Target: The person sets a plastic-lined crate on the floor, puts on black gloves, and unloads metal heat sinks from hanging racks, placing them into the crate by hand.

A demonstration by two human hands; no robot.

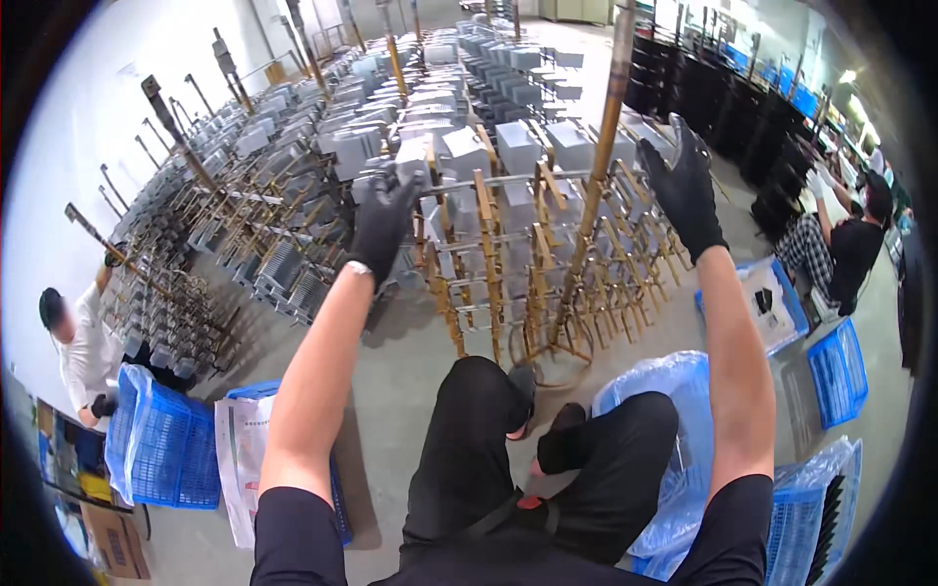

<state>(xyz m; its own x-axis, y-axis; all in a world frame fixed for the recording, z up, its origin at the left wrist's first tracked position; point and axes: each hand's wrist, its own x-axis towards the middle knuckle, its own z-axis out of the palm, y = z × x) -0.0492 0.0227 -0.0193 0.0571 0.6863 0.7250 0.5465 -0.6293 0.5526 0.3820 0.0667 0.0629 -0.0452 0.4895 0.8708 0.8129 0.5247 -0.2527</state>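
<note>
In front of me stands a rack with a rusty upright pole [604,127] and rows of brown metal hooks [489,230]. Thin grey plates [518,146] hang from its upper part. My left hand [387,220], in a black glove, is raised at the rack's left side, fingers stretched out close to the grey plates; their tips blend into the parts behind. My right hand [684,186], also gloved in black, is lifted at the right side of the rack. Its fingers and thumb are spread, and nothing shows between them.
More racks full of grey parts [283,210] fill the left and back. Blue crates stand at left [176,449] and right [838,371]; a plastic-lined one [674,430] is beside my knee. One person [83,342] works at far left, another [848,239] sits at right near stacked black parts [718,107].
</note>
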